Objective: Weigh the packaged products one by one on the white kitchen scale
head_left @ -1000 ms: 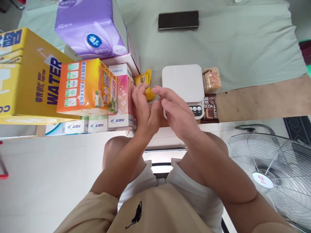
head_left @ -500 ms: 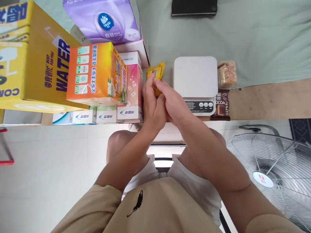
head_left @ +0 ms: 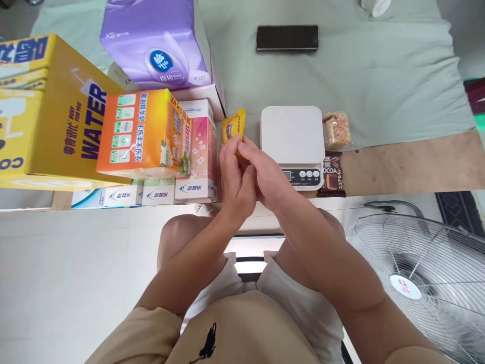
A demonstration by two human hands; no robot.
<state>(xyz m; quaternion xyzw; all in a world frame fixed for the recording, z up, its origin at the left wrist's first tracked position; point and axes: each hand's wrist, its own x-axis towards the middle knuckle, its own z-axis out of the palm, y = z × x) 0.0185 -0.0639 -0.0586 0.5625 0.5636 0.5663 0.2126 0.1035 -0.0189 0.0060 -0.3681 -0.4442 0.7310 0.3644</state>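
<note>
"So, doing what with the left hand [head_left: 238,177]?"
"Meeting the right hand [head_left: 268,177], extending fingers on both; being unable to tell whether gripping anything between hidden palms."
"And finding the yellow packet [head_left: 233,126] where?"
"Lying on the table [head_left: 413,159], just beyond both hands, hiding partly behind fingers; seeing the white scale [head_left: 291,134] just to their right."

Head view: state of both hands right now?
Left hand: cupped against the right, palm hidden; cannot tell if it holds anything.
Right hand: cupped against the left; same, cannot tell.
</note>
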